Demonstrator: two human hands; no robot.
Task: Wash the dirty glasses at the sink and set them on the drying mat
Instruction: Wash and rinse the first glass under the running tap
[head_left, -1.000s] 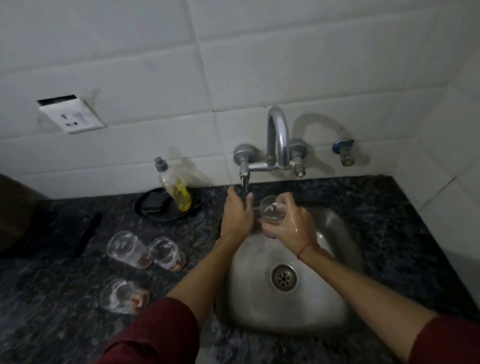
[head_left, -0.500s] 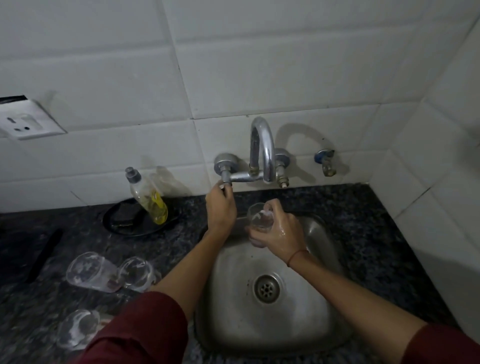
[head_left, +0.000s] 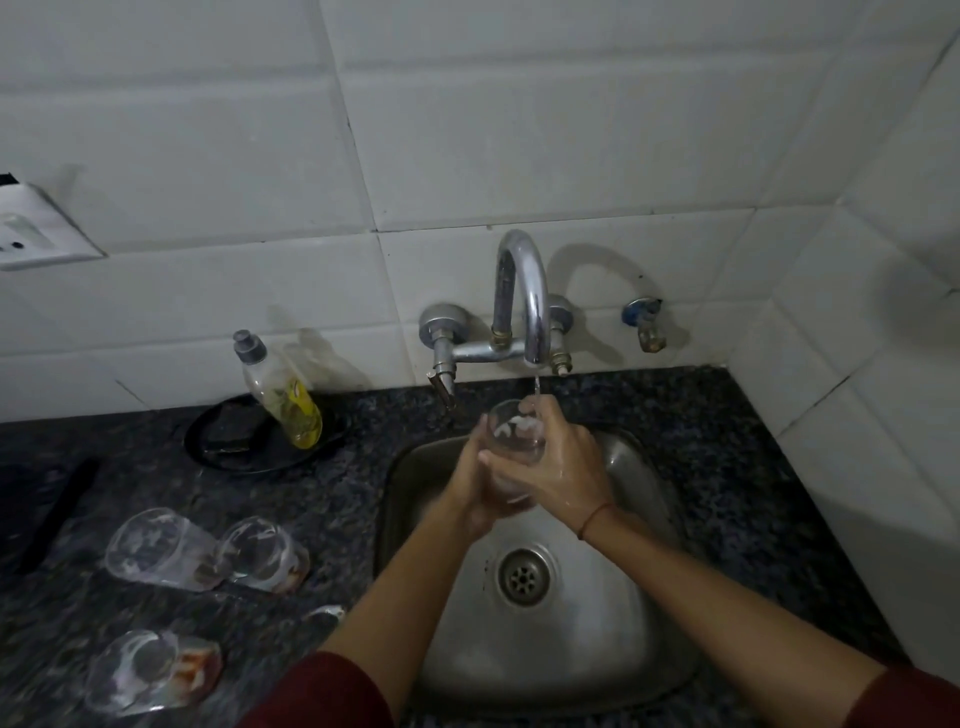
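Glass (head_left: 514, 428) in two hands (head_left: 478, 493) (head_left: 563, 470), three glasses (head_left: 156, 548) (head_left: 262, 553) (head_left: 150, 670) on counter (head_left: 737, 467)

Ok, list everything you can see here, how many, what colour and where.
counter: one, dark speckled, below the wall
sink: one, steel, set in the counter
tap: one, chrome, wall-mounted above the sink
small valve: one, blue-capped, wall right of tap
held glass: one, clear, under the tap's stream, over the sink
dirty glasses: three, clear with brown residue, counter left of sink
black dish: one, counter left of tap
soap bottle: one, clear with yellow liquid, in the black dish
socket: one, white, wall far left
left hand: one, grips held glass from the left
right hand: one, grips held glass from the right
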